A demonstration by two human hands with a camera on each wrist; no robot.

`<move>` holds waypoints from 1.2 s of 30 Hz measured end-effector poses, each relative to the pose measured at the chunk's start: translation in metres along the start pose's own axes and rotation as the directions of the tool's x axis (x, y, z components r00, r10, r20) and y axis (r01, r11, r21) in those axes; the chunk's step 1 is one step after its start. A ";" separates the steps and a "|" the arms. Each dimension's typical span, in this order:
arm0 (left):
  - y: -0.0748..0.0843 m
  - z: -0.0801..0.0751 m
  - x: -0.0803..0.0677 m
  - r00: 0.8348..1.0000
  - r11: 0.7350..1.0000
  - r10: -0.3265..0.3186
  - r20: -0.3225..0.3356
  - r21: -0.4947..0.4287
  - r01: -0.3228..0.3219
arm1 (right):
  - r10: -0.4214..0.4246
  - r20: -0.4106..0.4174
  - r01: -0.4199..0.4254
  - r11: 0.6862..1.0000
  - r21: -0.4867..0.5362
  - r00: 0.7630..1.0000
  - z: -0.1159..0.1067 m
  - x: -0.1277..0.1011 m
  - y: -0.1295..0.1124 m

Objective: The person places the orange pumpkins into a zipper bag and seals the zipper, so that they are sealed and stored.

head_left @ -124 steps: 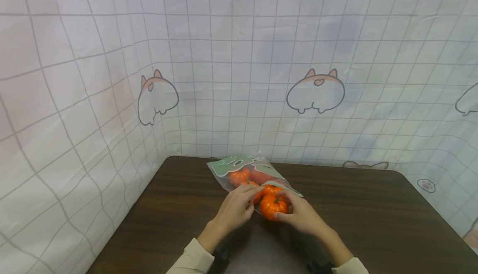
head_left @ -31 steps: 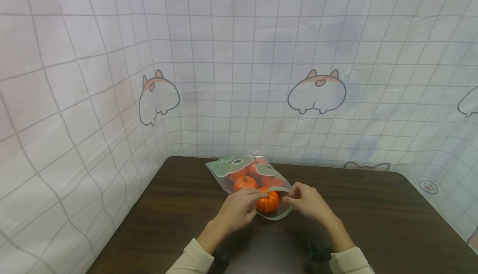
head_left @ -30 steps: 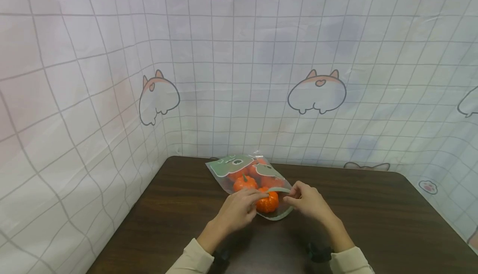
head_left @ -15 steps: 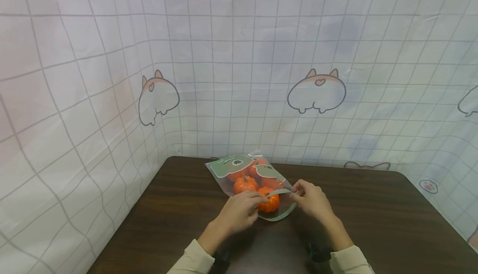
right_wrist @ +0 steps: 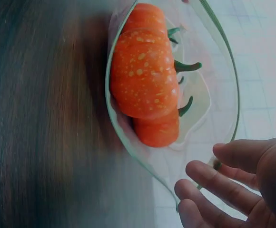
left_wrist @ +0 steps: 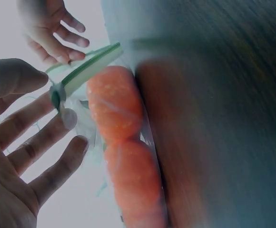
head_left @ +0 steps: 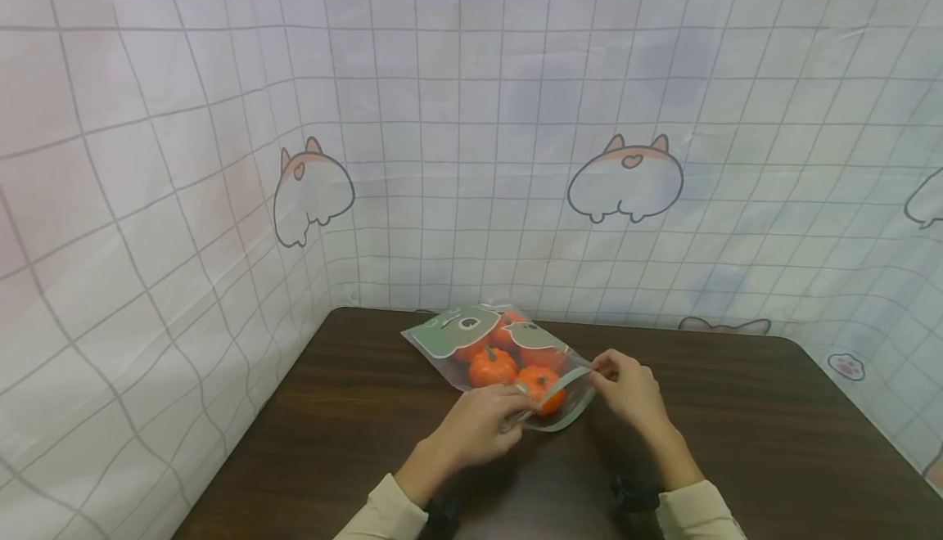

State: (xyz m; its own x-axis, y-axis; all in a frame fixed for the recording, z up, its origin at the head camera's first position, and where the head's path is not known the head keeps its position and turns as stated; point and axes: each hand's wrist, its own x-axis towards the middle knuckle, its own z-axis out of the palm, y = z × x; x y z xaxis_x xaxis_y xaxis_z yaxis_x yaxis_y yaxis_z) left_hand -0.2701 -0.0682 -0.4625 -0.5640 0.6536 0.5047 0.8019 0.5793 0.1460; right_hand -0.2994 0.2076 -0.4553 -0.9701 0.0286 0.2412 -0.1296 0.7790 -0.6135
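On a dark wood-grain table (head_left: pixel 737 425) against a cartoon-print backdrop (head_left: pixel 221 155), a left hand (head_left: pixel 479 425) and right hand (head_left: pixel 626 389) each pinch an end of a clear plastic zip bag's (head_left: pixel 508 356) green-edged mouth, pulling it taut over glossy, ribbed orange pumpkins (head_left: pixel 494 366) bulging inside.

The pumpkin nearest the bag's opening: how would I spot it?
On the dark table lies a clear bag of small orange pumpkins. Between the two hands at its green-edged mouth sits one pumpkin, closest to the person; the others lie deeper in.
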 end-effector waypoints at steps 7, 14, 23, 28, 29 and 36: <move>0.003 0.001 0.002 0.999 0.999 -0.025 -0.023 0.047 0.026 | 0.004 0.010 -0.004 1.000 0.030 1.000 -0.005 0.002 0.013; 0.001 0.004 0.004 0.999 0.990 -0.042 -0.031 0.130 0.046 | 0.025 0.041 -0.027 0.999 0.047 0.999 -0.019 -0.002 0.013; 0.000 0.015 0.004 0.993 0.979 -0.120 0.000 0.164 0.118 | -0.173 0.143 0.156 0.980 0.122 0.974 -0.036 -0.008 -0.013; 0.002 0.018 0.001 0.990 0.976 -0.138 -0.012 0.167 0.138 | -0.332 0.265 0.297 0.941 0.164 0.905 -0.026 -0.019 -0.024; 0.002 0.019 0.001 0.990 0.976 -0.137 -0.015 0.166 0.138 | -0.350 0.292 0.311 0.934 0.175 0.890 -0.023 -0.022 -0.025; 0.006 0.017 0.003 0.994 0.978 -0.097 -0.042 0.179 0.103 | -0.429 0.399 0.372 0.903 0.215 0.811 -0.008 -0.036 -0.026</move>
State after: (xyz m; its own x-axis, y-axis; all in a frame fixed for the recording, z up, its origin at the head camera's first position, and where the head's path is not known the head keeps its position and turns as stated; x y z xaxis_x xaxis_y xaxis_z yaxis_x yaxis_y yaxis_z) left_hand -0.2705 -0.0551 -0.4744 -0.6305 0.5735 0.5231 0.6911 0.7215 0.0421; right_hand -0.2596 0.1916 -0.4417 -0.8127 -0.5607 0.1585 -0.5219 0.5793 -0.6262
